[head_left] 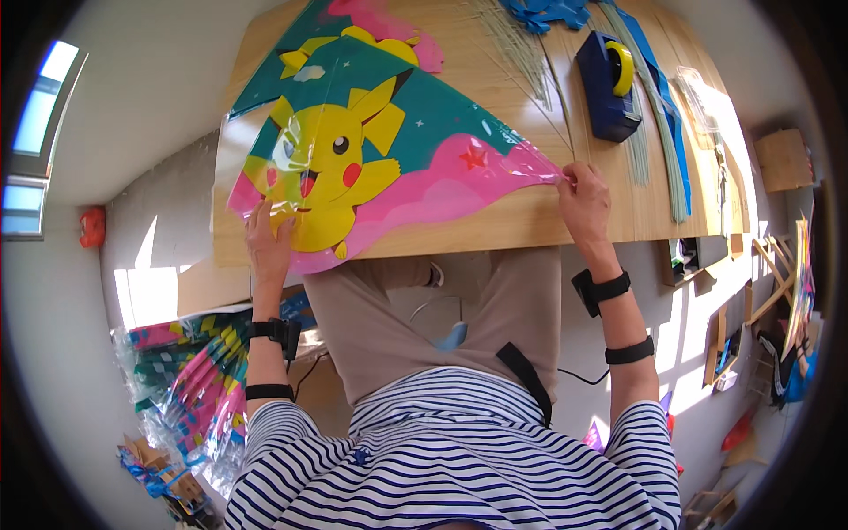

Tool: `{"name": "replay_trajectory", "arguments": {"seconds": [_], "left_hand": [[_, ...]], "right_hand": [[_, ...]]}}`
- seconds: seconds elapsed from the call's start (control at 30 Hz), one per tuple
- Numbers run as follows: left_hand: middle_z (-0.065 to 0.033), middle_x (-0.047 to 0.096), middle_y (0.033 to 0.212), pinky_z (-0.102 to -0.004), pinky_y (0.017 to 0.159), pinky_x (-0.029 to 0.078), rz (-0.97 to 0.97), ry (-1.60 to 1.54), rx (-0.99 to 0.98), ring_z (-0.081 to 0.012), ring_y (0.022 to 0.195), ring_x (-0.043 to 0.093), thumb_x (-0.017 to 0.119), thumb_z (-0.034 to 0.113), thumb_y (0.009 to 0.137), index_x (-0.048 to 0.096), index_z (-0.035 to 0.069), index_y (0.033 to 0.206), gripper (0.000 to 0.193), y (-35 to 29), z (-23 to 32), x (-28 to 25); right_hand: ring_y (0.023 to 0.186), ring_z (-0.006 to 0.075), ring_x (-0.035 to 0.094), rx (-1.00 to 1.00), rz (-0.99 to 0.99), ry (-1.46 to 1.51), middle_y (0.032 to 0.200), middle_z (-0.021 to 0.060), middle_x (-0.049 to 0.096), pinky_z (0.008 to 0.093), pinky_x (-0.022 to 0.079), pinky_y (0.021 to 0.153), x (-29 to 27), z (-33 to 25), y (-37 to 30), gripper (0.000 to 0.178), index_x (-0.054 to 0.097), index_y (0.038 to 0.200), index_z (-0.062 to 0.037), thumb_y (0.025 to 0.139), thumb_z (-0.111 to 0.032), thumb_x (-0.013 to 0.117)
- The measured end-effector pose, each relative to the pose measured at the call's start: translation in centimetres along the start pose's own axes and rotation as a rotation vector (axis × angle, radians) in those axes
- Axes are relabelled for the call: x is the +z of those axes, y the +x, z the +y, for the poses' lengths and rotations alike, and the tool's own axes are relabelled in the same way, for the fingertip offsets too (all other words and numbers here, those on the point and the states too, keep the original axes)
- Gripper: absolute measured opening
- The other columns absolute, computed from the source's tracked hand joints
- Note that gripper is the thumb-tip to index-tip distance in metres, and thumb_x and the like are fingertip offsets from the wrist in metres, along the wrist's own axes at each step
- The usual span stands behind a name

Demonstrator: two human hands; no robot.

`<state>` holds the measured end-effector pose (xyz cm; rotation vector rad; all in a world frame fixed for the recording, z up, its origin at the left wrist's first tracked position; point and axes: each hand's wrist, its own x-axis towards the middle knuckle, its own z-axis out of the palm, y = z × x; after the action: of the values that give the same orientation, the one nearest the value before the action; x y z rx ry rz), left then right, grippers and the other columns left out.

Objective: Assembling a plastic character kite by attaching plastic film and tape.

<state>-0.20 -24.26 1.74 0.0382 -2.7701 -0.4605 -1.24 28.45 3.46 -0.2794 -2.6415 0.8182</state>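
Observation:
A thin, shiny kite sail (pixel 424 185) in green and pink, printed with a yellow cartoon character, is spread on the wooden table in front of me. Its right corner is pinched between the thumb and fingers of my right hand (pixel 585 201), close to the table's near edge. My left hand (pixel 268 243) rests on the sail's lower left part, thumb and fingers apart. Another sail with a similar print (pixel 375 40) lies farther back, partly covered by the first one.
On the wooden table (pixel 495 230), a dark blue tape dispenser (pixel 601 97) with a yellow roll stands right of the sail. Thin pale rods (pixel 649 115) and blue strips (pixel 676 150) lie beyond it. Plastic-wrapped colourful sheets (pixel 199 371) are piled low on my left.

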Motion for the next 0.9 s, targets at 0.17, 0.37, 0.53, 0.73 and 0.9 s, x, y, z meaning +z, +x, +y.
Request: {"name": "replay_trajectory", "arguments": {"seconds": [0.17, 0.37, 0.53, 0.73, 0.9], "left_hand": [[-0.0219, 0.065, 0.115, -0.0466, 0.095, 0.048, 0.07, 0.168, -0.304, -0.0409, 0.111, 0.058, 0.075, 0.013, 0.082, 0.063, 0.0, 0.117, 0.039, -10.2, -7.5, -5.4], [-0.0178, 0.067, 0.105, -0.0463, 0.088, 0.049, 0.129, 0.319, -0.627, -0.0379, 0.1, 0.061, 0.073, 0.009, 0.081, 0.065, 0.002, 0.107, 0.028, -24.7, -13.8, -10.3], [-0.0168, 0.068, 0.101, -0.0463, 0.086, 0.049, 0.154, 0.207, -0.749, -0.0371, 0.098, 0.062, 0.072, 0.009, 0.079, 0.065, 0.002, 0.102, 0.025, -30.7, -15.6, -8.3], [-0.0138, 0.065, 0.1, -0.0478, 0.086, 0.051, 0.04, 0.19, -0.743, -0.0354, 0.101, 0.061, 0.066, 0.007, 0.08, 0.064, 0.008, 0.102, 0.022, -31.7, -17.2, -3.8], [-0.0139, 0.066, 0.102, -0.0473, 0.085, 0.051, 0.067, 0.119, -0.744, -0.0358, 0.101, 0.062, 0.07, 0.009, 0.08, 0.065, 0.008, 0.102, 0.023, -28.7, -19.2, -1.4]], "right_hand": [[0.07, 0.0265, 0.061, 0.01, -0.185, 0.062, 0.075, 0.0144, 0.062, 0.0372, 0.047, 0.067, -1.7, 0.1, -3.0, 0.009, 0.066, 0.086, 0.0009, 0.084, -0.007, 0.07], [0.064, 0.0166, 0.055, 0.009, -0.355, 0.047, 0.07, 0.0097, 0.059, 0.0335, 0.045, 0.062, -1.4, -1.5, -6.3, 0.011, 0.065, 0.086, 0.0011, 0.087, -0.009, 0.069], [0.065, 0.0195, 0.057, -0.12, -0.46, 0.021, 0.073, 0.011, 0.06, 0.0337, 0.045, 0.063, 0.5, -6.5, -7.5, 0.013, 0.064, 0.086, 0.0016, 0.088, -0.01, 0.067], [0.071, 0.0257, 0.059, -0.368, -0.467, -0.023, 0.076, 0.0134, 0.06, 0.0359, 0.045, 0.067, 0.3, -12.6, -9.4, 0.011, 0.063, 0.084, 0.0023, 0.088, -0.008, 0.066], [0.071, 0.0267, 0.058, -0.243, -0.471, -0.101, 0.076, 0.0142, 0.06, 0.0371, 0.045, 0.067, -1.5, -10.2, -9.9, 0.01, 0.063, 0.084, 0.0023, 0.087, -0.007, 0.066]]}}
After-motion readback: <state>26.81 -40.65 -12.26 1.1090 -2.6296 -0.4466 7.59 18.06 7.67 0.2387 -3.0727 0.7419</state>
